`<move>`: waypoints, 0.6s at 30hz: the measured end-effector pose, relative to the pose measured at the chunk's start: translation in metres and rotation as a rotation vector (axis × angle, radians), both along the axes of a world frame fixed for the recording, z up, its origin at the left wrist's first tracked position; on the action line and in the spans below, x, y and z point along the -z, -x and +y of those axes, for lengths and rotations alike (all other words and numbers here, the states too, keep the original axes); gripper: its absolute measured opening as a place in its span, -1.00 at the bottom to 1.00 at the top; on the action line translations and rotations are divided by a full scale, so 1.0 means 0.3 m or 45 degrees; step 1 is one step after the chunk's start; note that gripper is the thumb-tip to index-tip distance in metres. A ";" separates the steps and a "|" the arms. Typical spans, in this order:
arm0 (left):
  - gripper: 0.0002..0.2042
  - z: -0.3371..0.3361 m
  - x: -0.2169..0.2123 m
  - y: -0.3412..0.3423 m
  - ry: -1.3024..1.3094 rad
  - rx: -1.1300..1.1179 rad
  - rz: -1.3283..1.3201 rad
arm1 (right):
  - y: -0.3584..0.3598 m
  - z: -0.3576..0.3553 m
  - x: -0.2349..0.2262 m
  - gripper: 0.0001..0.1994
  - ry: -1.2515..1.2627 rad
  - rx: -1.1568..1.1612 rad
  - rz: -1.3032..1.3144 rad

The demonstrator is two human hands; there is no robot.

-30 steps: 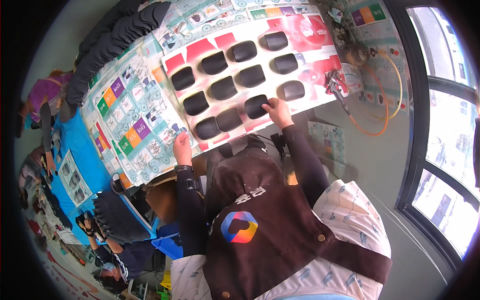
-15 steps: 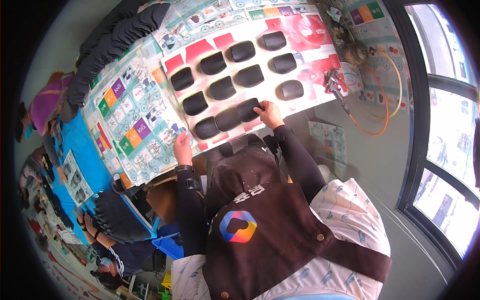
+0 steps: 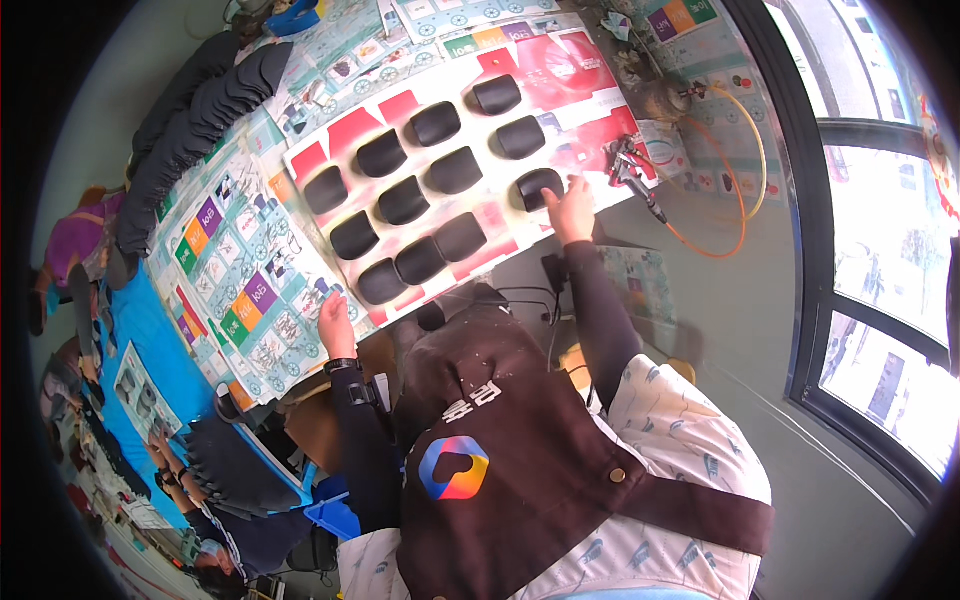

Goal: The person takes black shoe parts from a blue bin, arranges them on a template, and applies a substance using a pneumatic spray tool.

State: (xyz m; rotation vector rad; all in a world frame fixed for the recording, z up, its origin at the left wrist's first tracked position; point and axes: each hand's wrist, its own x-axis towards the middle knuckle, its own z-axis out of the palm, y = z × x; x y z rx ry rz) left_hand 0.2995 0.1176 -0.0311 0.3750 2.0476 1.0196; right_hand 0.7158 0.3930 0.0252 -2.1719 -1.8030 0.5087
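Head view, person at a surface (image 3: 700,300) covered in printed sheets.

Landmark: red-and-white board (image 3: 450,180) lying mid-surface.

Progress (judged): black curved pads are laid out on the board in rough rows, about eleven in all. The row nearest the person holds three at its left end, then a gap up to the pad (image 3: 540,185) at the board's right end. Layout looks largely done; a few spots on the near right of the board are open. A stack of more black pieces (image 3: 190,130) runs along the far left of the board, so stock is not used up. A second pile (image 3: 240,465) sits below the board's near left corner, off the surface.

Hands:
- right hand (image 3: 572,208): at the board's right near edge, fingers on the right-end pad, touching it; whether it grips or only presses, cannot tell.
- left hand (image 3: 335,322): flat, released, resting on the board's near left corner, holding nothing.

Labels and sheets:
- left of the board: pale green sheets (image 3: 240,290) with small orange, purple and green squares.
- beyond the board: more such sheets.
- right of the board: red-handled tool (image 3: 630,165) with orange hose (image 3: 720,200).
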 end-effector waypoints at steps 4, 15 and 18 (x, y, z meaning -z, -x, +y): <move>-0.64 0.015 0.000 -0.019 -0.015 -0.003 -0.011 | -0.154 0.105 0.116 -0.56 0.111 -0.150 0.094; -0.62 -0.025 0.002 -0.065 -0.037 -0.129 -0.032 | -0.031 -0.009 0.136 -0.64 0.510 -0.300 0.656; -0.63 -0.016 -0.023 -0.082 0.004 -0.176 -0.060 | -0.010 -0.020 0.147 -0.64 0.530 -0.285 0.652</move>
